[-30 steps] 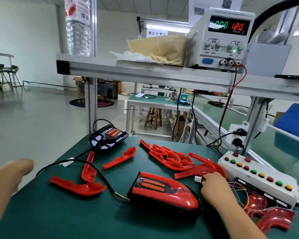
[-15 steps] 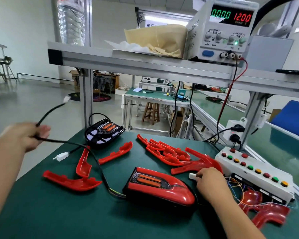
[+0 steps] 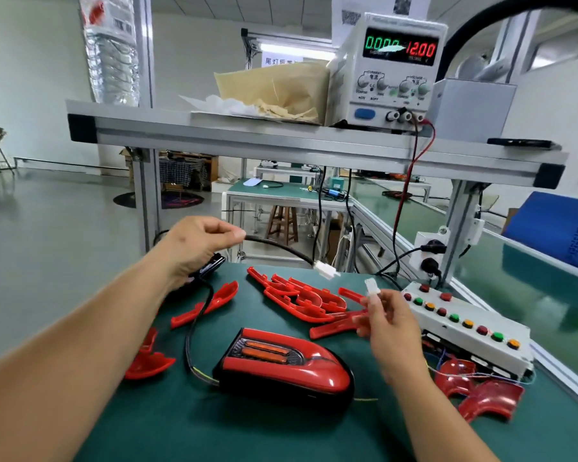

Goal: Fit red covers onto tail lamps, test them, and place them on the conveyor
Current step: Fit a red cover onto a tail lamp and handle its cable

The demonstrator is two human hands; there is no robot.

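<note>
The power supply [image 3: 386, 70] on the shelf shows green "0.000" left of red "12.00"; its knob labels are too blurred.

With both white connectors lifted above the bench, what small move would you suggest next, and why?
Probably close the gap and mate them. The left hand pinches the black cable, whose white plug hangs apart from the white connector pinched by the right hand. The cable runs from the red-covered tail lamp, so plugging in would likely let it be tested.
</note>
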